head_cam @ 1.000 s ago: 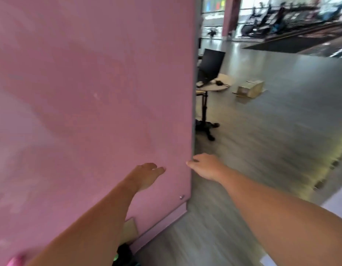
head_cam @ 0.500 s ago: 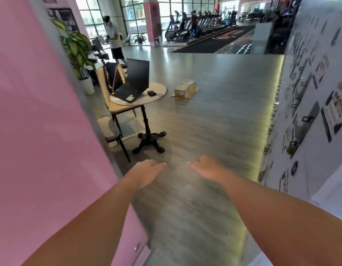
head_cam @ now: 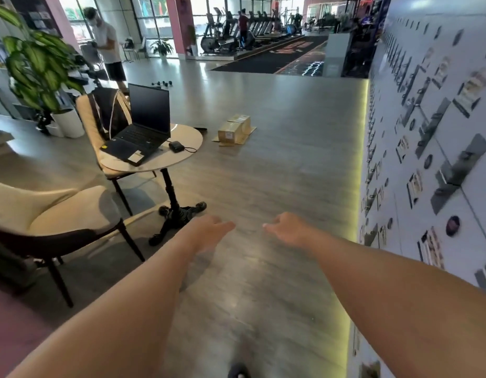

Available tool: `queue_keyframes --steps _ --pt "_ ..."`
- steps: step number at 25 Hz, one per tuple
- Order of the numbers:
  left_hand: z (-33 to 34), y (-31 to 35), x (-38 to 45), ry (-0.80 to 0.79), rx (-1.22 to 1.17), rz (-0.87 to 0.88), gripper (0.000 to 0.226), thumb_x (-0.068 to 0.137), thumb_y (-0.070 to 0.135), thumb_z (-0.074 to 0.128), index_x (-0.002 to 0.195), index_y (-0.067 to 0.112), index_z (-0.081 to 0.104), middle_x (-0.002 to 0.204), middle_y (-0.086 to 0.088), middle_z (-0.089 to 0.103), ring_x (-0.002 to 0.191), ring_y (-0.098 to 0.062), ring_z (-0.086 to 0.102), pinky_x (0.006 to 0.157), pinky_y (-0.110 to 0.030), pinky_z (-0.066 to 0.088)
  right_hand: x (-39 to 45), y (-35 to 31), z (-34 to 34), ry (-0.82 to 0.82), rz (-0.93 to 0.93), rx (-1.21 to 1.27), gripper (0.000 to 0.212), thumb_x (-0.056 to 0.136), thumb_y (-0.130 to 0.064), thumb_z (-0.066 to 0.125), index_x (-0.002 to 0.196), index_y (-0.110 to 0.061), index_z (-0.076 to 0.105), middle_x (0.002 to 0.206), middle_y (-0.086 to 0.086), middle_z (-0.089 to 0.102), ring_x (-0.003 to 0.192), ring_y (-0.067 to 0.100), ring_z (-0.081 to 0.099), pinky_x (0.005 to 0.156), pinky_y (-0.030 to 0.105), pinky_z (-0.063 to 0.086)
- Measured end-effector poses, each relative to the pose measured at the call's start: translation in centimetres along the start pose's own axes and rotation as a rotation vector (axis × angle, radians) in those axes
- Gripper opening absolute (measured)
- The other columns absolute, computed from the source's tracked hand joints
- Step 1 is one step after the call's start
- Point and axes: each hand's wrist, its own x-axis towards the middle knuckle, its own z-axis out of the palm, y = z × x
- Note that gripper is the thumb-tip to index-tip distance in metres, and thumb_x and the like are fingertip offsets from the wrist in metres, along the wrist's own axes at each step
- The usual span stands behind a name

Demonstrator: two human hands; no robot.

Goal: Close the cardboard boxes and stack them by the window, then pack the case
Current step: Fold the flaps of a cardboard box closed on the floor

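Observation:
Two brown cardboard boxes point(head_cam: 234, 129) lie side by side on the grey floor, several metres ahead, past the round table, with flaps spread flat on the floor around them. My left hand point(head_cam: 209, 233) and my right hand point(head_cam: 286, 229) are stretched out in front of me over the floor, fingers relaxed, both holding nothing. They are far short of the boxes. No case is in view.
A round table point(head_cam: 181, 152) with an open laptop point(head_cam: 143, 126) stands left of my path, two cream chairs point(head_cam: 72, 211) beside it. A potted plant point(head_cam: 37, 66) and a person point(head_cam: 108, 47) are further left. A locker wall point(head_cam: 427, 148) runs along the right. Windows point(head_cam: 157, 20) at the back.
The view has swung past the pink wall and into the open hall. The table, chairs and boxes now show fully. Both hands stay out in front, holding nothing.

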Motion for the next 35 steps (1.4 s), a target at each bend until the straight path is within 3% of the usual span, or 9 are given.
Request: queue_keyframes --steps 5,8,10,12,17,21,23,26,35 --pt "-4.8 0.4 14.8 0.011 -0.07 -0.028 0.071 0.09 0.07 0.044 0.133 0.015 0.059 0.134 -0.008 0.059 0.124 -0.029 0.052 0.103 -0.04 0.041 12.9 -0.7 -5.8 0.041 0.007 -0.035 0.059 0.099 -0.054 0.049 0.129 -0.005 0.063 0.134 0.017 0.062 0.125 0.032 0.057 0.096 0.031 0.043" --pt "-7.3 2.3 22.7 -0.023 -0.09 0.025 0.059 0.092 0.068 0.045 0.109 0.015 0.065 0.111 -0.006 0.064 0.104 -0.026 0.059 0.09 -0.037 0.043 19.3 -0.2 -9.2 0.056 0.013 -0.007 0.066 0.098 -0.058 0.047 0.141 -0.009 0.055 0.147 0.013 0.053 0.135 0.029 0.05 0.108 0.034 0.04" --pt "-8.2 3.9 27.6 -0.041 -0.125 0.074 0.046 0.095 0.06 0.048 0.08 0.017 0.056 0.082 -0.002 0.056 0.08 -0.022 0.054 0.071 -0.033 0.036 23.5 0.7 -10.8 0.061 0.033 -0.004 0.071 0.097 -0.061 0.047 0.148 -0.01 0.048 0.154 0.011 0.045 0.14 0.027 0.044 0.112 0.034 0.034" --pt "-9.0 5.8 33.2 -0.05 -0.128 0.106 0.048 0.098 0.052 0.05 0.065 0.018 0.048 0.066 0.0 0.047 0.072 -0.023 0.05 0.062 -0.034 0.031 28.6 2.3 -12.3 0.061 0.055 -0.014 0.072 0.097 -0.061 0.047 0.149 -0.011 0.047 0.154 0.01 0.045 0.141 0.028 0.043 0.112 0.033 0.034" --pt "-11.4 10.1 48.3 -0.026 -0.061 0.131 0.05 0.097 0.056 0.048 0.075 0.012 0.06 0.08 -0.004 0.059 0.083 -0.028 0.057 0.079 -0.038 0.043 44.1 6.2 -17.6 0.082 0.035 -0.062 0.071 0.098 -0.061 0.045 0.145 -0.009 0.051 0.152 0.014 0.047 0.139 0.031 0.045 0.109 0.034 0.036" --pt "-14.5 13.7 60.0 0.012 -0.082 0.088 0.051 0.089 0.063 0.048 0.063 0.02 0.049 0.066 0.002 0.05 0.07 -0.025 0.051 0.066 -0.038 0.037 56.1 8.0 -24.1 0.071 0.022 -0.081 0.077 0.092 -0.069 0.042 0.146 -0.014 0.05 0.152 0.01 0.047 0.139 0.029 0.045 0.113 0.038 0.036" --pt "-16.1 15.0 65.3 0.012 -0.06 0.061 0.055 0.084 0.07 0.043 0.072 0.019 0.059 0.075 0.004 0.06 0.075 -0.022 0.057 0.068 -0.037 0.043 61.7 8.3 -27.0 0.048 0.025 -0.066 0.082 0.089 -0.071 0.041 0.149 -0.016 0.047 0.154 0.007 0.045 0.141 0.028 0.043 0.113 0.038 0.035" --pt "-18.0 15.9 72.7 0.001 -0.031 0.018 0.073 0.078 0.078 0.038 0.109 0.02 0.069 0.109 0.001 0.067 0.101 -0.023 0.061 0.091 -0.042 0.048 69.4 8.4 -29.9 0.026 0.007 -0.032 0.086 0.083 -0.074 0.039 0.146 -0.016 0.051 0.152 0.007 0.048 0.139 0.028 0.045 0.112 0.039 0.037" --pt "-26.5 16.3 101.9 0.026 -0.08 -0.046 0.076 0.084 0.075 0.042 0.134 0.022 0.06 0.136 -0.004 0.059 0.123 -0.026 0.053 0.093 -0.039 0.043 98.6 6.1 -38.4 -0.011 -0.007 -0.057 0.075 0.094 -0.066 0.044 0.15 -0.015 0.045 0.156 0.006 0.043 0.144 0.027 0.039 0.116 0.038 0.033"
